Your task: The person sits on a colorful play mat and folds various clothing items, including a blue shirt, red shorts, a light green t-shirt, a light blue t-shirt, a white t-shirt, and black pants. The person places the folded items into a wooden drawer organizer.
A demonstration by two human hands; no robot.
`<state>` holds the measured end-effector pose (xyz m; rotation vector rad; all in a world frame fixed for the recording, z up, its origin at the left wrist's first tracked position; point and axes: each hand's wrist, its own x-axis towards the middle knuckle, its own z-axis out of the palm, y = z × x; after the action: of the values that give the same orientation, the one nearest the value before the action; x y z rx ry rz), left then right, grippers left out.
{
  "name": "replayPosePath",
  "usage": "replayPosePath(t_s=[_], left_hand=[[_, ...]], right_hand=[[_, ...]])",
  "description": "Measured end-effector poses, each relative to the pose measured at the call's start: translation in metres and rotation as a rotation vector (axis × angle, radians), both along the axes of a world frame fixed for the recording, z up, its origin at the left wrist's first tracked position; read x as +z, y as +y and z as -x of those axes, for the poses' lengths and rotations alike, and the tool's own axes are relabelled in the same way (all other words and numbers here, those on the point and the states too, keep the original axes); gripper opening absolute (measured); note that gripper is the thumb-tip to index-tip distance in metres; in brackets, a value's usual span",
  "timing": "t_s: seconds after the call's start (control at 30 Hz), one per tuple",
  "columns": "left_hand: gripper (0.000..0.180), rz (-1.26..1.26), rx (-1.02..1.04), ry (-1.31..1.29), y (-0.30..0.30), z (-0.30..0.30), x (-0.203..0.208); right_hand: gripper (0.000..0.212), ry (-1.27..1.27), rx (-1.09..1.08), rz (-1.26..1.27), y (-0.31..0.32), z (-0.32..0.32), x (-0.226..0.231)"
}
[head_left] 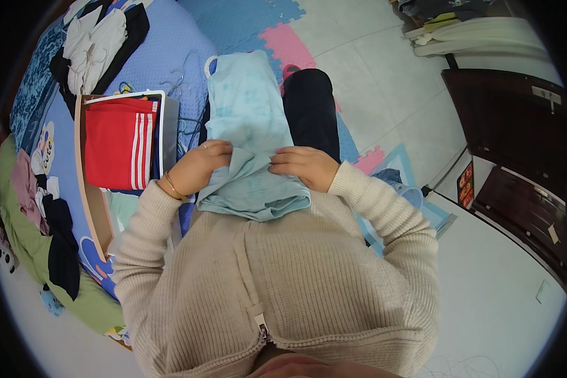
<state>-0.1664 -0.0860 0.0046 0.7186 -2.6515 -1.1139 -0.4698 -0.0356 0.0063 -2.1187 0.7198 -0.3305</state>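
Note:
A pale blue garment [249, 101], perhaps trousers, lies lengthwise over my lap and thighs. Its near part is bunched and folded over toward my waist, with a raised crease in the middle. My left hand [198, 167], a bracelet at its wrist, grips the cloth at the left of that crease, fingers curled. On the right side, my right hand [305, 167] has its fingers bent over the cloth and takes hold of it. Both thumbs are mostly hidden.
Left of me, a white storage box [170, 132] with a wooden-coloured front holds a folded red garment [116, 142] with white stripes. Clothes, including a white top [94, 50] and dark trousers [62, 246], lie on the bed. Foam mats [233, 28] cover some floor; dark cabinet doors [501, 113] stand right.

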Motion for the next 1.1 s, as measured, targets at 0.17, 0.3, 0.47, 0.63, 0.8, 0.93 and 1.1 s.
replayPosePath(t_s=[0.17, 0.3, 0.47, 0.63, 0.8, 0.93, 1.1], left_hand=[[0.046, 0.191, -0.228, -0.239, -0.021, 0.006, 0.020], [0.052, 0.118, -0.340, -0.318, -0.040, 0.006, 0.006], [0.046, -0.585, -0.030, 0.001, -0.068, -0.005, -0.038], [0.053, -1.217, 0.225, 0.245, -0.076, -0.007, -0.038], [0.062, -1.116, 0.271, 0.095, -0.070, 0.005, -0.021], [0.049, -0.556, 0.491, 0.002, -0.074, 0.005, -0.059], [0.045, -1.406, 1.059, 0.353, -0.089, 0.009, -0.056]], right_hand=[[0.048, 0.094, 0.058, 0.276, -0.011, 0.002, 0.001], [0.033, 0.014, 0.037, -0.125, -0.028, 0.003, -0.028], [0.028, -0.659, -0.597, -1.220, -0.054, 0.000, -0.093], [0.045, -0.831, -1.037, -1.519, -0.067, -0.026, -0.082], [0.037, -0.874, -0.871, -1.447, -0.054, -0.021, -0.091], [0.032, -0.912, -0.933, -1.260, -0.076, -0.024, -0.078], [0.032, -0.911, -1.021, -1.201, -0.088, -0.024, -0.059]])
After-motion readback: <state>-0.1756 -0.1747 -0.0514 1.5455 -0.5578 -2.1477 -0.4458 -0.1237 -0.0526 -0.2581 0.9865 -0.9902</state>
